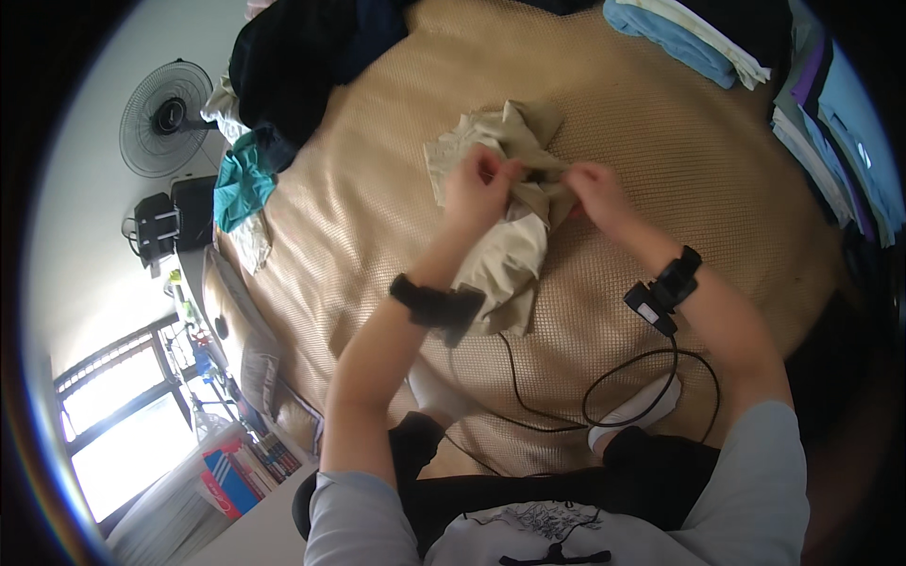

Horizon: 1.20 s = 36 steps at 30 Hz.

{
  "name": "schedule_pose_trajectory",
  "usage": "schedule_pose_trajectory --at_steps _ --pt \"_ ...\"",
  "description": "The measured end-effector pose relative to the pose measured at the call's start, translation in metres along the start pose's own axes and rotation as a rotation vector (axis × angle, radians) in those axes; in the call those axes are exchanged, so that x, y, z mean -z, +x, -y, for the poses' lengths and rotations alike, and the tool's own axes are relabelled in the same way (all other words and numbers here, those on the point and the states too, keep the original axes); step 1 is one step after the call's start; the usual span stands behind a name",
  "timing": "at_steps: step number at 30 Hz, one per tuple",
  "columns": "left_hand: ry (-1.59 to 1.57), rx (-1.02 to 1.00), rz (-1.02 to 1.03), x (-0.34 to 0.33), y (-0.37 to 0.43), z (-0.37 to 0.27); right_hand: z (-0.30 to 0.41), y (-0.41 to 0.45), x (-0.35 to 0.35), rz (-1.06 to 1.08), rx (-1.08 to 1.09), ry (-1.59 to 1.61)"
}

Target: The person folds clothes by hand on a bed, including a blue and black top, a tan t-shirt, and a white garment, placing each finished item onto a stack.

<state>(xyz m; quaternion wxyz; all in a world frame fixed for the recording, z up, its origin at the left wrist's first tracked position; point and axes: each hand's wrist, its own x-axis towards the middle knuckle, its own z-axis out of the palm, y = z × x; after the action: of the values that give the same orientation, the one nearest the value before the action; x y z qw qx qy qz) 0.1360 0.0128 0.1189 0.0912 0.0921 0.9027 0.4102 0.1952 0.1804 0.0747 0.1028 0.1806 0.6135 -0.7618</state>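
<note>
A crumpled beige garment (506,265) lies on the tan woven mat (694,163) before me. Its kind cannot be told from its folds. My left hand (485,180) pinches the cloth near its upper middle, thumb and fingers together. Just to the right, my right hand (594,187) grips another edge of the same garment, with a fold of it between the two hands. Both hands are a little blurred. Each wrist wears a black strapped device, and a black cable (591,396) loops from the right one down over the mat.
Dark clothes (290,71) and a teal cloth (243,184) are heaped at the upper left. Folded clothes (672,39) lie at the upper right, with more stacked garments (832,127) along the right edge. A fan (168,117) and books (248,470) are at the left.
</note>
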Motion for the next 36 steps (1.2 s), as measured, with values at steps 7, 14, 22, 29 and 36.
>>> schedule_pose_trajectory --at_steps 7,14,22,29,36 --pt "0.319 -0.156 -0.067 0.102 0.006 0.039 0.038 0.005 0.038 -0.342 0.111 0.029" --pt "0.709 -0.108 -0.252 0.237 0.035 0.111 0.073 0.007 0.173 -0.799 0.080 -0.087" --pt "0.538 -0.262 -0.329 0.140 0.043 0.143 0.025 0.000 0.134 -0.689 -0.221 -0.333" --pt "0.558 -0.754 0.408 0.104 -0.036 0.085 -0.003 -0.070 0.050 -0.281 0.483 -1.191" --pt "0.685 -0.807 0.359 0.056 -0.037 0.121 -0.051 -0.051 -0.001 -0.021 0.662 -1.445"
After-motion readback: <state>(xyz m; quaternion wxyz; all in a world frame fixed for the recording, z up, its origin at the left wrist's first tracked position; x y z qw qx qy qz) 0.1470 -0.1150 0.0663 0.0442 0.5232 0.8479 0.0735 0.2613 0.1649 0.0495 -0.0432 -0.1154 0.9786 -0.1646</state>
